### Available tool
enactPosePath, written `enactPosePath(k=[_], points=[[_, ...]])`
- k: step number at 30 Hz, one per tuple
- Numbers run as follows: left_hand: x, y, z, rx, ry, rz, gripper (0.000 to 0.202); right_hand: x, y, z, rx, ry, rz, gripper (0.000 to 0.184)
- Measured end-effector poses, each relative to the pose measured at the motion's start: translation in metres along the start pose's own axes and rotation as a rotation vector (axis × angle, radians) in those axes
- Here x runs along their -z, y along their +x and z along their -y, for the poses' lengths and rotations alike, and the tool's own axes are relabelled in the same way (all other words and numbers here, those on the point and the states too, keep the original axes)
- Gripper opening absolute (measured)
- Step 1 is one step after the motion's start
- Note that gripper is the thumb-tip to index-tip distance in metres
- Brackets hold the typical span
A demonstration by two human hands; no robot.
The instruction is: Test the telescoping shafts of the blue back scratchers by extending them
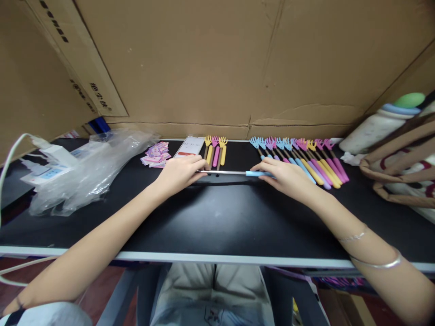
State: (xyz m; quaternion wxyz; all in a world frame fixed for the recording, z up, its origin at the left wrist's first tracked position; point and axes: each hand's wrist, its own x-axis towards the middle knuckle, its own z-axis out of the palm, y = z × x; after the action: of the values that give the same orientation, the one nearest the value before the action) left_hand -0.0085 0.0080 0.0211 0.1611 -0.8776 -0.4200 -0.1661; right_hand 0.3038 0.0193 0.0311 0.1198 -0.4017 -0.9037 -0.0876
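Observation:
Both my hands hold a telescopic back scratcher (231, 172) level above the black table. My right hand (283, 173) grips its light blue handle. At the other end, the fingers of my left hand (181, 172) close on the thin metal rod, and the scratcher's head is hidden there. Just beyond my left hand lie a few back scratchers with yellow and pink handles (216, 155). Beside my right hand is a row of several back scratchers (306, 158) in blue, purple, yellow and pink, claw heads pointing away from me.
A phone (190, 147) and a pile of small pink printed cards (156, 155) lie left of centre. Clear plastic bags (91, 170) partly cover a power strip (50, 170). At right stand a tilted white bottle (377, 127) and a brown-trimmed bag (401, 167). Cardboard (204, 63) walls the back.

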Motion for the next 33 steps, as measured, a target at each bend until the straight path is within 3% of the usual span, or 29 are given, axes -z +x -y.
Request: enactPosePath(k=[14,26,33], points=[[0.0042,-0.0001,0.0009,0.032,-0.032,-0.042,0.021,-0.0009,0.0001,-0.0005,-0.041,0.16,-0.015,0.03],[0.0061,0.0004,0.0047,0.002,-0.01,-0.092,0.025,0.0037,0.0026,-0.001,-0.036,0.204,-0.054,0.033],[0.0037,-0.0004,0.0045,0.018,-0.031,-0.063,0.023,0.0048,0.0025,-0.0001,-0.023,0.167,-0.074,0.03]])
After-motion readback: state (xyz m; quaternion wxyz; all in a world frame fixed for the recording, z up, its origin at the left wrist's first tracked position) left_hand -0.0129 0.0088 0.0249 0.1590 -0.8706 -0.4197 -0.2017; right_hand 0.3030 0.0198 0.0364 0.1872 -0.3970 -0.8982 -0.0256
